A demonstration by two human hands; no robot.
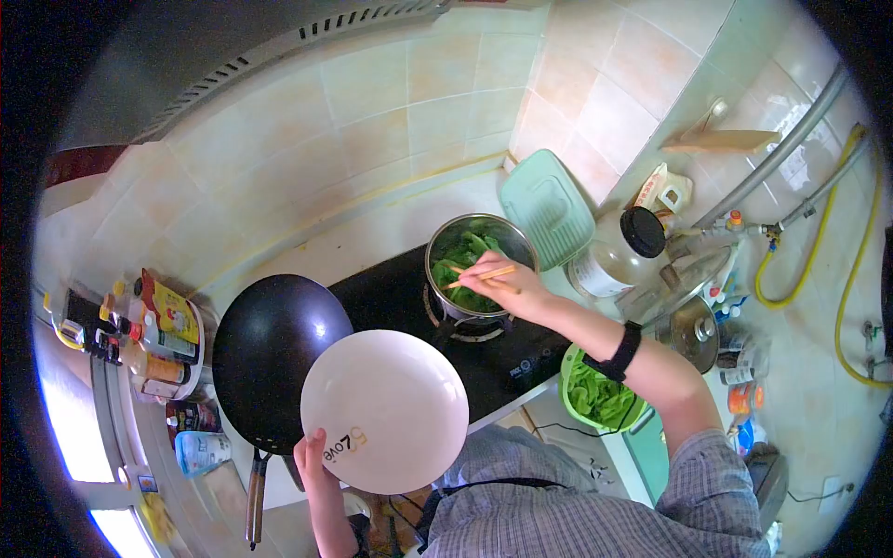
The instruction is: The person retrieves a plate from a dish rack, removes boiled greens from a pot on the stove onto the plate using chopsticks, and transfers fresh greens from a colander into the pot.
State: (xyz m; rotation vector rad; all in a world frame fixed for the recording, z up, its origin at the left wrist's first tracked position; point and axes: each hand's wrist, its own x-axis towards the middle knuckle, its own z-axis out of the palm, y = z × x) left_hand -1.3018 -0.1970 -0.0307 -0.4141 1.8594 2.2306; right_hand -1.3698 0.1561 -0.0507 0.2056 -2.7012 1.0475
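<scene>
My left hand (319, 465) grips the lower left rim of a white plate (400, 400) with lettering on it, thumb on top. The plate is held up in front of the stove, overlapping the edge of a black wok (270, 363). In my right hand (510, 285) is a pair of wooden chopsticks (482, 275), their tips down among green leaves (456, 260) in a steel pot (482, 221). That pot stands on the right burner of the black gas stove (535, 358).
A green basket of leafy greens (600, 391) sits right of the stove. Behind the pot leans a pale green lid (549, 209), near a large black-capped jar (605, 260). Bottles and sauces (167, 325) crowd the left side. The wok handle (255, 502) juts toward me.
</scene>
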